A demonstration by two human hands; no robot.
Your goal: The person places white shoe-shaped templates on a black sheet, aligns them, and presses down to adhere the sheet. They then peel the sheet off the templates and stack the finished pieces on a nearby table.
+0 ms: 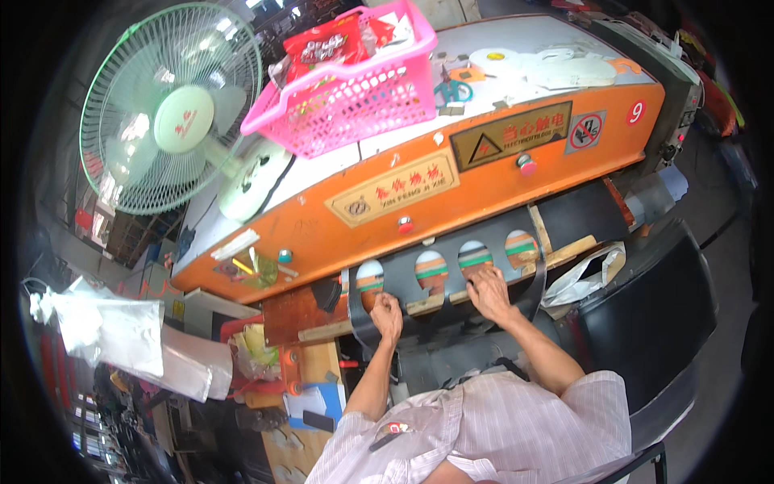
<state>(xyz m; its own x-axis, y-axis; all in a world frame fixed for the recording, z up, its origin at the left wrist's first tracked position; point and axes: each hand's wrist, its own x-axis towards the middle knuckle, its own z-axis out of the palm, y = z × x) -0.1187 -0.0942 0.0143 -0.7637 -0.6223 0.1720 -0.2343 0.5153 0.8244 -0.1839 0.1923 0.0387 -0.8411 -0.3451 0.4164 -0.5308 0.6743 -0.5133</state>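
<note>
A black flexible sheet (446, 248) with several oval cut-outs hangs along the front of an orange machine. Striped green, white and orange-brown surfaces show through the holes. My left hand (387, 315) is closed at the sheet's lower left, below the leftmost hole, and seems to pinch its edge; the fingertips are partly hidden. Farther right, my right hand (488, 294) rests palm down with fingers somewhat apart, over the sheet below the third hole. A light wooden strip (426, 306) runs crosswise between my hands.
A pink plastic basket (347, 105) with red packets stands on the orange machine (484, 165), beside blue-handled scissors (453, 90) and white cut pieces (556, 68). A green fan (184, 119) is at the left. Black sheeting (645, 323) lies at the right.
</note>
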